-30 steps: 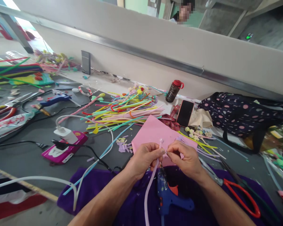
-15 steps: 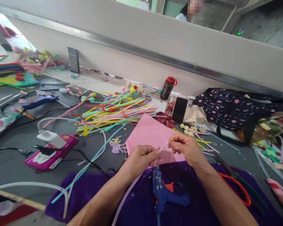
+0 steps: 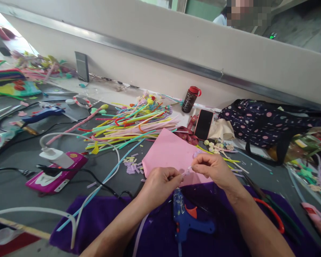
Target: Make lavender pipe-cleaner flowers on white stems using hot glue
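My left hand (image 3: 160, 184) is closed around a long pale lilac strip (image 3: 139, 235) that trails down over the purple cloth (image 3: 101, 221). My right hand (image 3: 212, 167) pinches the strip's upper tip (image 3: 187, 171) just beyond my left fingers. Both hands hover over the near edge of a pink foam sheet (image 3: 168, 151). A blue glue gun (image 3: 186, 219) lies on the cloth directly below my hands.
A heap of coloured strips (image 3: 131, 125) lies behind the pink sheet. A pink power strip (image 3: 57, 173) with a white charger sits left. A dark bottle (image 3: 189, 100), a phone (image 3: 203, 124) and a spotted bag (image 3: 270, 125) stand at the back right. Red-handled scissors (image 3: 270, 214) lie at right.
The lilac strip swung from upright to slanting down left. My right hand moved up and right along its tip. The view shifted slightly.
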A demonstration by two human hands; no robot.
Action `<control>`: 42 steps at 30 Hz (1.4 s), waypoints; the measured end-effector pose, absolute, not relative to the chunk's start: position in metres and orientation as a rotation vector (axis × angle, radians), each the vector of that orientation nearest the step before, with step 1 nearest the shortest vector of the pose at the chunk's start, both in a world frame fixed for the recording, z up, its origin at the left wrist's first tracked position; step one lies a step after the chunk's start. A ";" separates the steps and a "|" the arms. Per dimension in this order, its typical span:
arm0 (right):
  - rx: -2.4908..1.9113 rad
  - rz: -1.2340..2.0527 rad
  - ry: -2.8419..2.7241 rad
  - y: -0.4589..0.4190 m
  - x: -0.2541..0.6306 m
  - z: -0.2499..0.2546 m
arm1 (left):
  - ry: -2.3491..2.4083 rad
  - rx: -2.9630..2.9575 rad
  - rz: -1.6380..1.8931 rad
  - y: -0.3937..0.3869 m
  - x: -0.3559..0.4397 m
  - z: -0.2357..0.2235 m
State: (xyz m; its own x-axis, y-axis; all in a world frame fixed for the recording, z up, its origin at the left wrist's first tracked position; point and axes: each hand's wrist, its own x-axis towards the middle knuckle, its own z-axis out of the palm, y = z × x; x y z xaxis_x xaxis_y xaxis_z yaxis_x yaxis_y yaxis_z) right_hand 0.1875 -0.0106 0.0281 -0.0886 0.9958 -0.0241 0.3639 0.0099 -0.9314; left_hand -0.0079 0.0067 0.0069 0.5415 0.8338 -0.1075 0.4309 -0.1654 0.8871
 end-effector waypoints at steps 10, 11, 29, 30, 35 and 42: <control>-1.497 0.978 -1.730 -0.012 0.186 0.029 | 1.087 1.919 0.513 0.005 -0.008 0.005; -1.500 0.967 -1.744 -0.012 0.186 0.029 | 1.087 1.922 0.513 0.005 -0.008 0.005; -1.479 0.664 -2.007 -0.018 0.180 0.034 | 1.114 2.026 0.578 0.004 -0.007 0.004; -1.479 0.655 -2.012 -0.018 0.179 0.034 | 1.111 2.024 0.579 0.004 -0.007 0.004; -1.487 0.630 -2.033 -0.018 0.178 0.034 | 1.126 2.026 0.554 0.003 -0.007 0.005; -1.427 0.622 -2.061 -0.018 0.180 0.036 | 1.148 1.978 0.555 0.006 -0.008 0.007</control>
